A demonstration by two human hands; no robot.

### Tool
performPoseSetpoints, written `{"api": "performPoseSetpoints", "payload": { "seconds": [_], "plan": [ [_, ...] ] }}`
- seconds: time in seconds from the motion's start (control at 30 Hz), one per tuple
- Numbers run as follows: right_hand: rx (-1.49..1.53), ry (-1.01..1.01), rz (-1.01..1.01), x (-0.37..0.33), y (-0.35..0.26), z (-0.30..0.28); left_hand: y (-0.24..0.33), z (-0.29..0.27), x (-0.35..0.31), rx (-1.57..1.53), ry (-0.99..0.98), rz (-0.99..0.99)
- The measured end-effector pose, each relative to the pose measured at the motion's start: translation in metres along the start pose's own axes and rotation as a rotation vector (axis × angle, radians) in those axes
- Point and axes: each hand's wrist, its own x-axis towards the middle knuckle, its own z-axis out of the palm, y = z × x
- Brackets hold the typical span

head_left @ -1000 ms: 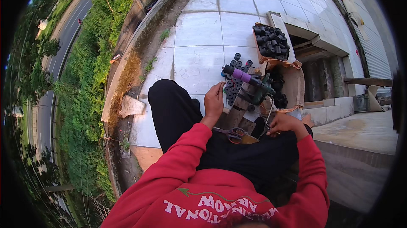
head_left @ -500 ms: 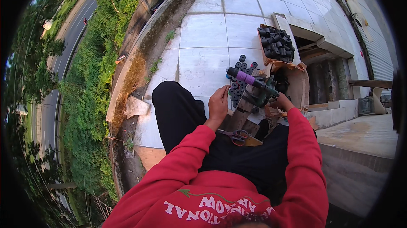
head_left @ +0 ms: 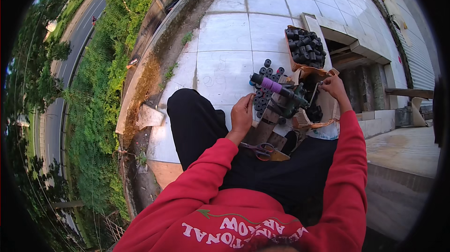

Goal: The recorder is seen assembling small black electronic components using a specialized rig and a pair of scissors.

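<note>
A green hand-cranked machine [head_left: 293,104] is fixed on a wooden board [head_left: 265,128] in front of me. Its spindle [head_left: 272,85] points to the far left, with a purple band around it and black ends. My right hand [head_left: 333,88] is closed on the end of the metal crank handle [head_left: 316,93], on the machine's right side. Left of the spindle my left hand [head_left: 242,114] is raised with its fingertips pinched together; whatever they hold is too small to make out. Scissors [head_left: 264,151] with dark orange-rimmed handles lie by my lap at the board's near end.
Several black spools [head_left: 267,63] stand on the white tiles beside the board. Beyond the machine a cardboard box [head_left: 291,60] is heaped with black spools. An opened carton [head_left: 329,109] lies under my right hand. A stairwell opening [head_left: 358,81] is on the right, a low wall [head_left: 140,71] on the left.
My right hand has swung the crank handle up and to the right, away from my body. My left hand has hardly moved.
</note>
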Motion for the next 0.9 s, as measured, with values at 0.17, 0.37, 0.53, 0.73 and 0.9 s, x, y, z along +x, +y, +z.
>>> {"api": "performPoseSetpoints", "payload": {
  "seconds": [0.17,0.37,0.53,0.73,0.9],
  "plan": [
    [0.107,-0.001,0.023,-0.047,-0.034,-0.058,0.001,0.003,0.001,-0.017,-0.006,0.022],
    [0.202,-0.143,0.009,-0.115,-0.074,-0.091,0.003,0.008,0.001,-0.075,-0.001,0.016],
    [0.246,-0.347,0.034,-0.161,-0.095,-0.087,0.004,0.011,0.003,-0.119,0.000,0.035],
    [0.253,-0.759,0.008,-0.182,-0.092,-0.031,0.004,0.010,0.004,-0.099,-0.002,0.042],
    [0.315,-0.987,0.124,-0.171,-0.067,0.037,0.002,0.012,0.005,-0.089,0.008,0.037]
  ]
}}
